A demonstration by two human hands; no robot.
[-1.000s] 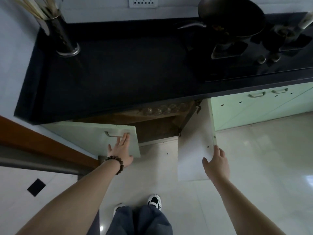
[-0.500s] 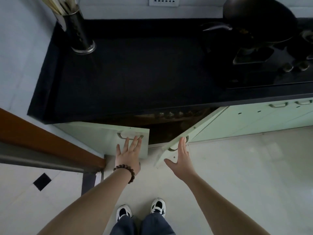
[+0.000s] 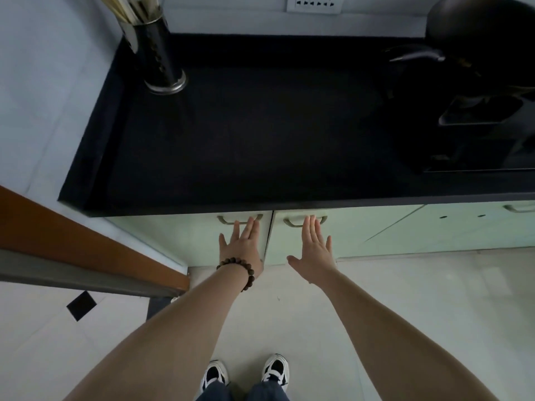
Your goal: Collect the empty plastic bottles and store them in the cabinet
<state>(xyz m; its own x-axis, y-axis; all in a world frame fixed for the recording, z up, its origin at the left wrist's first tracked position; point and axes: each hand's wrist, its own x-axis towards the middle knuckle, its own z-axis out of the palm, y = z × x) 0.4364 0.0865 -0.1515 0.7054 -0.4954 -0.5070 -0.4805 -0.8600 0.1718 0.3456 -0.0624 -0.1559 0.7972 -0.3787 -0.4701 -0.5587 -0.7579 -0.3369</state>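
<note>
Both pale green cabinet doors (image 3: pixel 199 235) sit shut at twelve o'clock; the left hand (image 3: pixel 242 247) and right hand (image 3: pixel 314 250) press flat, fingers spread.

Cabinet interior: fully concealed behind both closed doors (image 3: pixel 199 235); bottles not visible. Upper door edges: masked by the overhanging front lip of the worktop (image 3: pixel 260 140). Left door handle (image 3: pixel 239 219): partly covered by fingers (image 3: pixel 251 227) of the left hand (image 3: pixel 241 250). Right door handle (image 3: pixel 304 221): partly covered by the right hand (image 3: pixel 314 253). Right of worktop: black pan (image 3: pixel 480 44) and hob (image 3: pixel 474 134) cropped at frame edge; detail lost in shadow. Rear-left corner of worktop: utensil holder (image 3: pixel 156 53), contents truncated at top edge, type indeterminate. Wall above worktop: socket plate (image 3: pixel 314 4) cropped at top. Floor below worktop: shoes (image 3: pixel 275 370) and trousers cut at bottom edge.
</note>
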